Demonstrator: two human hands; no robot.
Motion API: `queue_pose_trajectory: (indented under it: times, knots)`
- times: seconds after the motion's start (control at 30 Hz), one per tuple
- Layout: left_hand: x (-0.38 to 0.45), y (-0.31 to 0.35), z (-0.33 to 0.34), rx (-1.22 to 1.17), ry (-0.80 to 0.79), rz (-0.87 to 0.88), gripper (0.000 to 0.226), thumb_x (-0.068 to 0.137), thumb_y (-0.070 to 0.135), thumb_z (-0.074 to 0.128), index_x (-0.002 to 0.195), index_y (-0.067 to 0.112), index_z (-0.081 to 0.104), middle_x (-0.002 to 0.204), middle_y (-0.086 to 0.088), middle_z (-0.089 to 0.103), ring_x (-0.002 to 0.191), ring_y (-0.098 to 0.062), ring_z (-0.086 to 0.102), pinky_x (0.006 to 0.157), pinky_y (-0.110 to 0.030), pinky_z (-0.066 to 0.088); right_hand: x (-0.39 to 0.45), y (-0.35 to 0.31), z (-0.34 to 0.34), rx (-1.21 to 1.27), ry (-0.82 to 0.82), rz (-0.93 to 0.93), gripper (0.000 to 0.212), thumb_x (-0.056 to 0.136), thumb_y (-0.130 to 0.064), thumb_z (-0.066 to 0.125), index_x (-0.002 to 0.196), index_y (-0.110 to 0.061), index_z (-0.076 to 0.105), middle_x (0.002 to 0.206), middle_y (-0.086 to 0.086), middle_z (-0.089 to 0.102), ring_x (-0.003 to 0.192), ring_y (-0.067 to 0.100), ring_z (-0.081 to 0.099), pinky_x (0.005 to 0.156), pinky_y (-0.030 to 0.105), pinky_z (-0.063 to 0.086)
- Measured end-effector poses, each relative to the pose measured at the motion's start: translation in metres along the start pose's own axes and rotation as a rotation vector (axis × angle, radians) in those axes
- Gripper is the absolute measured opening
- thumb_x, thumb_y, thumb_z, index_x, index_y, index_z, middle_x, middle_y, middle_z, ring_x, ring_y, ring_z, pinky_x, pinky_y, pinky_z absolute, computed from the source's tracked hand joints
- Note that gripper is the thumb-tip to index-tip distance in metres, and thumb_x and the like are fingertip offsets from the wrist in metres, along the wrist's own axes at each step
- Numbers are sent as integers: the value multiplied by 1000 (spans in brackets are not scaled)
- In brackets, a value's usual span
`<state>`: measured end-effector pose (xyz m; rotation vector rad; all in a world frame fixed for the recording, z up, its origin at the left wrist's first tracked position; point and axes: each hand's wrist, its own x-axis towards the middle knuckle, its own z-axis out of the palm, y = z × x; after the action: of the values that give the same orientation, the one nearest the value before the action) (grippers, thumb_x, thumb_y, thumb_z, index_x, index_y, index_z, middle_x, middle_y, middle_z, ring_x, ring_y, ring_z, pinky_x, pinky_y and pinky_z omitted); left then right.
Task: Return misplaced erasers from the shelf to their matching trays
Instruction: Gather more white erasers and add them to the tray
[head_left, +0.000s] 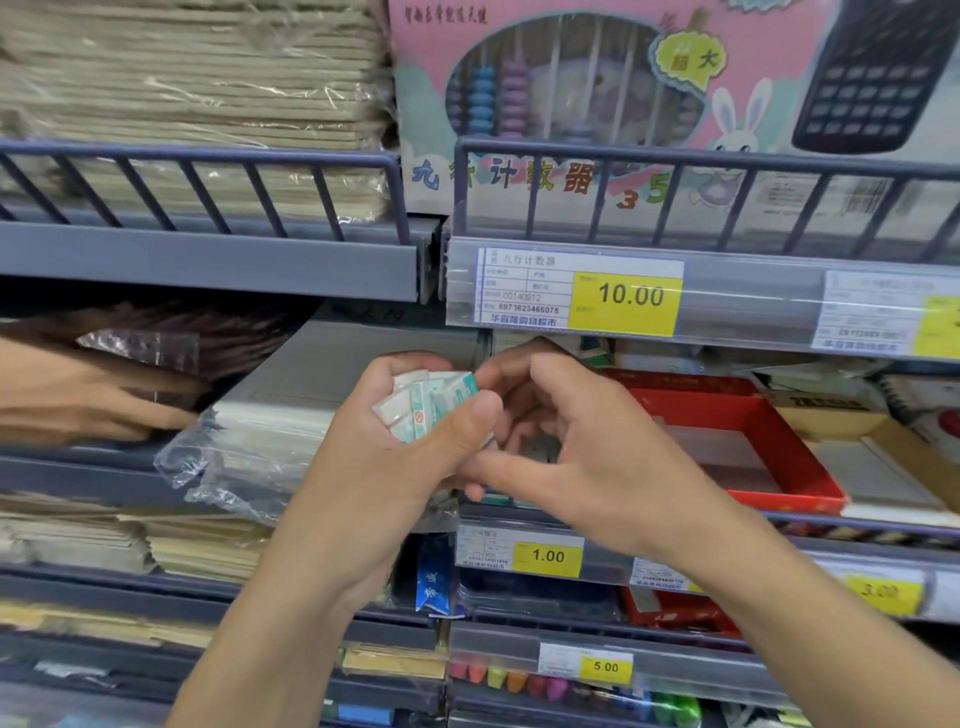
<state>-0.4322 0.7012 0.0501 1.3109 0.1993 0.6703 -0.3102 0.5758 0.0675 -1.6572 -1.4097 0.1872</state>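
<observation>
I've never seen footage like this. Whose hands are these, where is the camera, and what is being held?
There is no machine here: a person wears a camera on the head, looking forward and down at shop shelves. The left hand grips a bunch of small white erasers in white-and-teal wrappers. The right hand curls its fingers right beside them; whether it pinches one is hidden. Behind sits a red cardboard tray, and the yellow price tag below reads 1.00. Another person's hand reaches in at the left edge.

Left hand (410, 431) at frame centre, fingers curled in a full grip; right hand (561, 441) beside it, fingers bent, touching it.
</observation>
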Motion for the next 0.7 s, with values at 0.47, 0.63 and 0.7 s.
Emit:
queue_pose_trajectory:
  times: [0.47,0.63,0.7]
  knots:
    - [-2,-6,0,-43,36,26,53,63,37,89,106,25,63,84,-6,76,67,-19,67,54,-23,55,-2,4,5,176,50,17,42,81,-23,78,119,-27,61,101,-6,66,91,18,66,78,38,58]
    - [0,-4,-10,-8,52,-23,35,69,29,90,96,32,68,79,-1,71,57,-16,58,51,-23,52,5,11,-9,7,82,77,34,79,-22,71,110,-34,69,97,-14,72,87,10,68,81,35,58]
    - [2,-3,-14,-3,96,-61,37,72,19,85,102,28,65,77,3,70,56,-15,56,53,-22,52,16,28,-25,-184,105,190,30,79,-21,72,105,-35,71,92,-14,73,88,10,69,86,35,56]
